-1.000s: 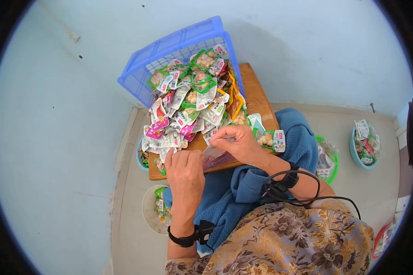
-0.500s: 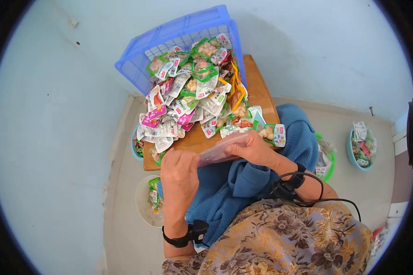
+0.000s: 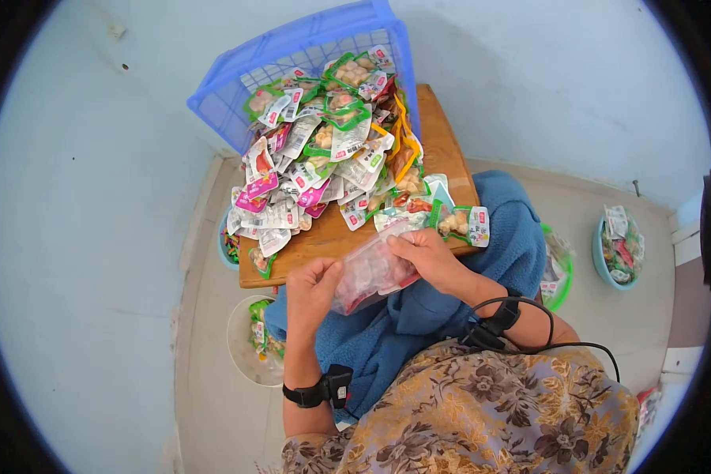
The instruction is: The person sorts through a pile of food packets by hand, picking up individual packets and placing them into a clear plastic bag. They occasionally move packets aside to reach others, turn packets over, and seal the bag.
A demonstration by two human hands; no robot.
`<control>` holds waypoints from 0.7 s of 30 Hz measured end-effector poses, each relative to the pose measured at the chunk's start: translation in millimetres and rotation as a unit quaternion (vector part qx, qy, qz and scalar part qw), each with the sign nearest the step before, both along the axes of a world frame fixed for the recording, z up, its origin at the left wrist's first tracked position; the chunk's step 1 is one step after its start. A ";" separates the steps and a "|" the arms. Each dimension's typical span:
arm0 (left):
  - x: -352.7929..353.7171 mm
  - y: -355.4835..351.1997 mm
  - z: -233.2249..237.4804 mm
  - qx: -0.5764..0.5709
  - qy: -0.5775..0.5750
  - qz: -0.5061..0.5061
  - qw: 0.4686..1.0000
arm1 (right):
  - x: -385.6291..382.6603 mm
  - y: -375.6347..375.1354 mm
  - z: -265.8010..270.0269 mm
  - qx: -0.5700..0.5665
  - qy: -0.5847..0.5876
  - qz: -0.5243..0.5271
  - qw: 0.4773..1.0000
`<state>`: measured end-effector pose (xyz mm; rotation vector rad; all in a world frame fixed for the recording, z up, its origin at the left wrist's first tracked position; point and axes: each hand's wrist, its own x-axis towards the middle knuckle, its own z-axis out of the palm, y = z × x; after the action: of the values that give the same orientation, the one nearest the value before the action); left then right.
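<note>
A clear plastic bag (image 3: 374, 270) with reddish edging is stretched between my hands, above my lap at the table's near edge. My left hand (image 3: 312, 291) pinches its left end between thumb and fingers. At the upper right corner, my right hand (image 3: 430, 257) grips the bag with the thumb on top. What the bag holds, if anything, I cannot make out. Just beyond my right hand lies a green-edged snack packet (image 3: 455, 224) with pale pieces inside. A heap of small snack packets (image 3: 316, 170) spills toward me from a tipped blue plastic basket (image 3: 233, 118).
The wooden table (image 3: 442, 142) carries the basket and heap. On the floor are a whitish bowl (image 3: 241, 359) with packets at left, a light-blue basin (image 3: 227, 257) behind it, a green-rimmed basin (image 3: 562, 294) and a blue basin (image 3: 606, 272) at right. Blue cloth (image 3: 502, 213) covers my lap.
The bag has turned from nearly edge-on to show its broad face and sits slightly lower. My left hand's thumb now shows on the bag. The whole view has shifted slightly.
</note>
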<state>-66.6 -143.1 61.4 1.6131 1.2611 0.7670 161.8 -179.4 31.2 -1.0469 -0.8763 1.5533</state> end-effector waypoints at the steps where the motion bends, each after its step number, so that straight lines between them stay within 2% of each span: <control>1: 3.9 -0.6 -1.7 -0.010 -0.040 0.014 0.999 | 0.5 2.5 -1.1 -0.016 -0.001 -0.016 1.000; 3: 3.9 0.6 -7.2 -0.020 -0.080 0.029 0.996 | 0.7 8.9 -7.2 -0.025 0.001 -0.017 1.000; 5: -1.6 2.9 -17.0 0.060 0.034 0.073 0.995 | 0.5 12.8 -9.0 -0.035 0.003 -0.018 0.999; 6: 0.7 -0.5 -11.9 0.058 0.035 0.073 0.995 | -0.2 14.1 -7.0 -0.040 -0.015 -0.023 0.999; 7: 6.2 -7.3 0.6 0.231 0.148 0.091 0.957 | -1.3 15.8 -5.4 -0.045 -0.032 -0.030 0.998; 8: 12.1 -14.5 13.1 0.394 0.255 0.102 0.877 | -3.6 17.7 -4.7 -0.048 -0.030 -0.032 0.998; 9: 19.5 -22.5 27.0 0.391 0.256 0.099 0.878 | -6.4 18.9 -3.6 -0.065 -0.023 -0.053 0.996; 11: 36.4 -35.3 45.0 0.417 0.211 -0.102 0.878 | -5.1 21.0 -3.9 -0.084 -0.018 -0.073 0.994; 13: 48.1 -44.6 37.0 0.401 0.244 -0.125 0.874 | 0.1 23.7 -4.9 -0.078 -0.028 -0.048 0.995; 15: 51.0 -45.3 24.9 0.401 0.310 -0.148 0.849 | -3.7 25.1 -3.6 -0.082 -0.014 -0.062 0.995; 16: 48.9 -40.8 13.6 0.401 0.303 -0.161 0.849 | -5.0 24.9 -3.3 -0.085 0.000 -0.074 0.994; 18: 45.1 -31.9 -3.6 0.398 0.317 -0.128 0.852 | -2.5 26.5 -15.3 -0.076 -0.036 -0.076 0.994; 20: 46.3 -30.3 -2.9 0.390 0.290 -0.141 0.862 | -1.7 28.6 -21.8 -0.038 -0.095 -0.065 0.993; 21: 45.0 -31.2 -2.3 0.368 0.298 -0.138 0.870 | -2.7 24.5 -16.9 0.048 -0.181 -0.124 0.974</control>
<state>-21.6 -174.3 59.1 2.7500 1.1495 0.6122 159.1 -154.8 14.2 -1.3392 -1.0114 1.1187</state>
